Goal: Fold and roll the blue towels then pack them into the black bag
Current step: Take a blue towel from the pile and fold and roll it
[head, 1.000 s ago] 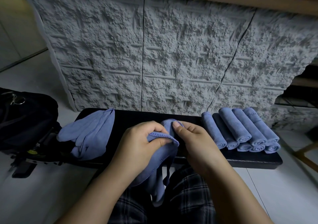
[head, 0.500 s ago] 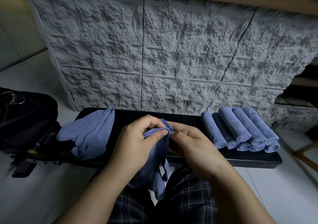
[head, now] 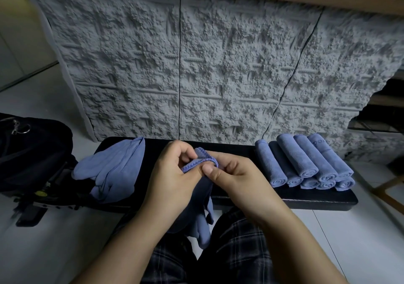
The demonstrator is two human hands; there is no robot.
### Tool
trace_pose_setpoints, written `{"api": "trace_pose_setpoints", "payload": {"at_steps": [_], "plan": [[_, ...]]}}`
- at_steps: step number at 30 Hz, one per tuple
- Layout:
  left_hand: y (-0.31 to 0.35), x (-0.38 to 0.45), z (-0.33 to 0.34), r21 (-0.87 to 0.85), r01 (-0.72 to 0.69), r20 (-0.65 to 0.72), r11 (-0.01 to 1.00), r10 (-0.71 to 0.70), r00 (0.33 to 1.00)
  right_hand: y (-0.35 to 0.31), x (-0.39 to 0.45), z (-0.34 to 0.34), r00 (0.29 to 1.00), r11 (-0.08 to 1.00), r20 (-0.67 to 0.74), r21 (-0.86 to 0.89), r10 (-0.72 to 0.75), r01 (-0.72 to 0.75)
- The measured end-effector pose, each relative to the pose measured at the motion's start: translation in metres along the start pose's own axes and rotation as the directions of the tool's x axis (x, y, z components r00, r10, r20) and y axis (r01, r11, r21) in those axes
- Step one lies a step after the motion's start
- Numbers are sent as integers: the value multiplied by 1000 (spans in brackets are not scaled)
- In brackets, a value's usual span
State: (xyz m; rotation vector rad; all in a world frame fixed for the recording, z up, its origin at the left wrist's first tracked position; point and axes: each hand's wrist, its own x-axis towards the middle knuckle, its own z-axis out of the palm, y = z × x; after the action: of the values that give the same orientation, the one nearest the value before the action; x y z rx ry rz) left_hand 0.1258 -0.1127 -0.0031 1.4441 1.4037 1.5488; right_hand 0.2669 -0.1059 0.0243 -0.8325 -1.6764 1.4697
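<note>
Both hands hold one blue towel (head: 202,216) above the front edge of a black bench (head: 284,200). My left hand (head: 172,179) and my right hand (head: 234,174) pinch its stitched top edge close together, and the rest hangs down between my knees. A loose heap of unfolded blue towels (head: 113,170) lies on the bench's left end. Several rolled blue towels (head: 303,163) are stacked on its right end. The black bag (head: 32,152) sits on the floor at the far left.
A rough grey textured panel (head: 218,65) stands right behind the bench. White tiled floor (head: 360,229) surrounds it. A wooden leg (head: 391,185) shows at the right edge. My legs in checked shorts (head: 236,251) are below the hands.
The hands have worked along the towel's hem and drawn closer together, with my right thumb now over the edge. The hanging part has gathered and shifted slightly.
</note>
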Motion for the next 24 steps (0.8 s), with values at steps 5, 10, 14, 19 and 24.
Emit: {"api": "trace_pose_setpoints", "payload": {"at_steps": [5, 10, 14, 19, 24], "plan": [[13, 19, -8, -119, -58, 165, 991, 77, 983, -14, 5, -13, 996, 998, -67, 7, -59, 60], [25, 41, -22, 93, -259, 304, 961, 221, 927, -33, 17, -36, 971, 990, -227, 97, -76, 100], [41, 52, -34, 215, -337, 418, 917, 226, 880, -52, 21, -53, 909, 983, -398, 77, -124, 168], [69, 65, -56, 472, -498, 578, 727, 170, 798, -69, 13, -68, 861, 989, -492, -7, -133, 149], [86, 80, -78, 574, -440, 552, 690, 70, 831, -87, 9, -85, 800, 982, -582, 13, -147, 190]]}}
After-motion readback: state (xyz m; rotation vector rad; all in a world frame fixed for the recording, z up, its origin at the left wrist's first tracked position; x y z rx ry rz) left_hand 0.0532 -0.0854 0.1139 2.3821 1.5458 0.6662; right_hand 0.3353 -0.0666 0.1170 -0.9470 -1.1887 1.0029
